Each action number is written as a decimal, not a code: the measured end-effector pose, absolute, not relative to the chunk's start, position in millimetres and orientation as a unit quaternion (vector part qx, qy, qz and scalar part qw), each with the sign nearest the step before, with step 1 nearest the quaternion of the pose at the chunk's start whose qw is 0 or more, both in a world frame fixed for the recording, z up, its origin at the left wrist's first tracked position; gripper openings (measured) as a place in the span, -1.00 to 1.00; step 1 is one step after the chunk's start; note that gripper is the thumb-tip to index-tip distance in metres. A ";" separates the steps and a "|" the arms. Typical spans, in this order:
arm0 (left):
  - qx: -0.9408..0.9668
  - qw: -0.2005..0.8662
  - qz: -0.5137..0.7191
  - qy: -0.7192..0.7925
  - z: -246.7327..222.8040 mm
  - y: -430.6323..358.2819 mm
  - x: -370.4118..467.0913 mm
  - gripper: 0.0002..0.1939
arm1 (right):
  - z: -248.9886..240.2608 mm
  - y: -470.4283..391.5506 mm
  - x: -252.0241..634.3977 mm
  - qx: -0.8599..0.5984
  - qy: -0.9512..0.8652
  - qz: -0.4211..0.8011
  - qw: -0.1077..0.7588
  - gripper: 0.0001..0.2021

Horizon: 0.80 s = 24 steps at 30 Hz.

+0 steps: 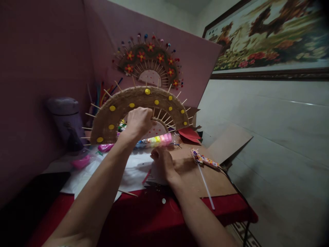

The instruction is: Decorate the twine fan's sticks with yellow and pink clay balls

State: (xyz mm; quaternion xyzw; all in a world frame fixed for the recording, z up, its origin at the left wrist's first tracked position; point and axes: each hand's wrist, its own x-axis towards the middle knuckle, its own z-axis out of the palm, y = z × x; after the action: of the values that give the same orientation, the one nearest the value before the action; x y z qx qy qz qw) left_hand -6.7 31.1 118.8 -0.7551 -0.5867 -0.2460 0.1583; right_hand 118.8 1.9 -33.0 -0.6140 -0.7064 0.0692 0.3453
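Note:
A large fan-shaped craft [102, 128], a twine-wrapped half-ring with yellow dots and thin wooden sticks, stands upright across the table. My left hand [140, 120] is closed in a fist at its inner edge, gripping it near the sticks; the fingertips are hidden. Lower down, my right hand [163, 161] hovers over or rests on the white paper [132, 168], its fingers curled in. Whatever these fingers hold, if anything, does not show. Just behind them lies a clear packet of colored clay [163, 138].
To the right, a hot glue gun [209, 161] with a glue stick [207, 188] lies on cardboard [185, 178]. A purple bottle [66, 120] stands at left. A finished flowered fan [141, 56] is visible against the pink board [192, 58] behind. Red sheets [190, 134] lie beside the craft.

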 end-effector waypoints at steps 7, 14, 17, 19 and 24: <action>-0.785 0.125 -0.201 -0.573 104.3 40.3 0.9 -0.70 | -33.2 5.7 121.7 -0.563 -0.695 0.164 0.415 -0.90; -0.794 0.102 -0.166 -0.575 95.7 51.6 1.3 -0.71 | -36.5 7.9 121.0 -0.550 -0.677 0.187 0.452 -0.86; -0.790 0.087 -0.156 -0.586 90.3 57.7 0.1 -0.68 | -37.7 8.1 121.4 -0.546 -0.679 0.185 0.454 -0.86; -0.791 0.081 -0.152 -0.587 86.1 61.6 -0.9 -0.68 | -37.2 7.7 121.4 -0.544 -0.683 0.183 0.452 -0.85; -0.798 0.064 -0.148 -0.580 74.7 70.1 -3.1 -0.68 | -33.9 5.0 120.1 -0.548 -0.704 0.133 0.431 -0.82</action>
State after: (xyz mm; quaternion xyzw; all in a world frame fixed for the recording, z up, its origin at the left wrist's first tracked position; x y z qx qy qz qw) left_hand -3.1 70.1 74.7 -0.7984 -0.5801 -0.1485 0.0639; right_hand 120.1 5.0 -33.9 -0.5477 -0.7045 0.1334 0.4312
